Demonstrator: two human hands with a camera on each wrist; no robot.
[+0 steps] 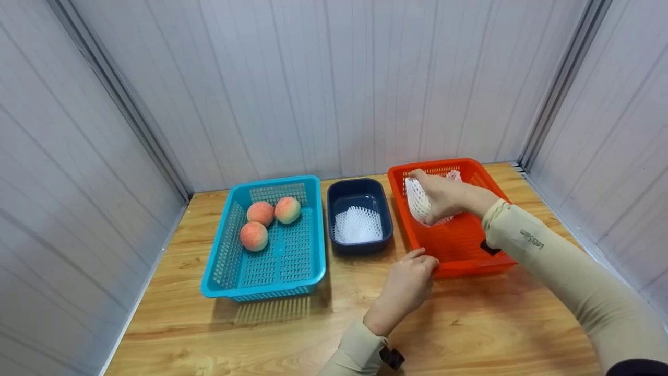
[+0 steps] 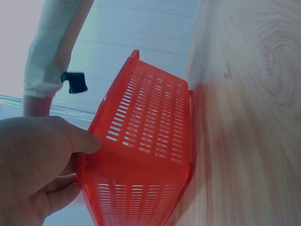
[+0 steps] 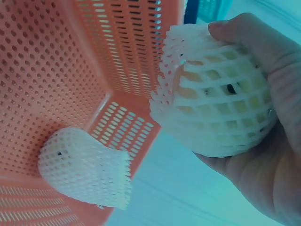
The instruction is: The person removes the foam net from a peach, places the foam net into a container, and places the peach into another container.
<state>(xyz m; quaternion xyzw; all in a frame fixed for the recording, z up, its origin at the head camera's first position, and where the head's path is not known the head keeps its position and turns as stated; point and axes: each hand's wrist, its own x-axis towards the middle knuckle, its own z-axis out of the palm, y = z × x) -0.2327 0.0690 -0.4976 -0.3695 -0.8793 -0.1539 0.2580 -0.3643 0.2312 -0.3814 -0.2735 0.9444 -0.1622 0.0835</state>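
Fruit [image 3: 225, 103] in white foam netting is gripped in the right hand [image 1: 443, 197], its fingers and thumb curled round it, over the left side of a red basket [image 1: 472, 269]. The basket's near left corner is pinched at the rim between thumb and fingers of the left hand [image 1: 408, 282]. That pinch is shown closely from the left wrist, where the slotted outer walls are also revealed; the held fruit is not caught in that view. From the right wrist, a yellowish surface is disclosed through the mesh, and a second netted bundle [image 3: 84, 167] is seen lying in the basket below the right hand. From the head, that bundle is largely hidden by the right hand, with only patches of white mesh left visible. Just beyond and left of the left hand, loose foam nets [image 1: 359, 225] are held in a navy tub [image 1: 360, 247]. Farther left, three peaches [image 1: 287, 210] are grouped in a blue basket [image 1: 261, 289], seen whole only from the head. Small dark lettering, apparently "LetsSlim", is printed on the beige right sleeve [image 1: 556, 277], behind the right hand.
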